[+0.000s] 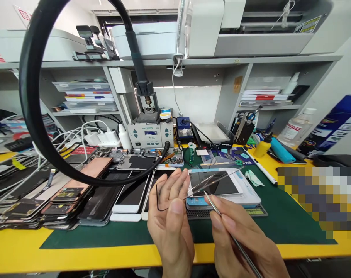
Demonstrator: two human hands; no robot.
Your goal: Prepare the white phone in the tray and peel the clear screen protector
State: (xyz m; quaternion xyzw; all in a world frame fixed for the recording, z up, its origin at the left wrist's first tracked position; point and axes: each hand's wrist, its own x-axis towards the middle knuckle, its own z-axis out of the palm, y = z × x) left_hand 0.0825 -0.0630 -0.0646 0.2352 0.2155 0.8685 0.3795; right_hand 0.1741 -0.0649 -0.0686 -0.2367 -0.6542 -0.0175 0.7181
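My left hand (171, 216) is raised palm up over the green mat (111, 235), fingers stretched out, and a thin black adhesive strip (159, 197) hangs in a loop from its fingertips. A clear film sheet (218, 173) lifts off the white phone (218, 187) lying on a blue and white holder (250, 197); the film's near edge touches my left fingertips. My right hand (241, 239) pinches metal tweezers (221, 216), whose tips point at the phone's near left corner.
Several phones and screens (77, 193) lie stacked to the left. A hot-air rework station (150, 133) with a black hose (30, 88) stands behind. Bottles, tools and a yellow can (262, 146) crowd the right. Shelves with papers sit above.
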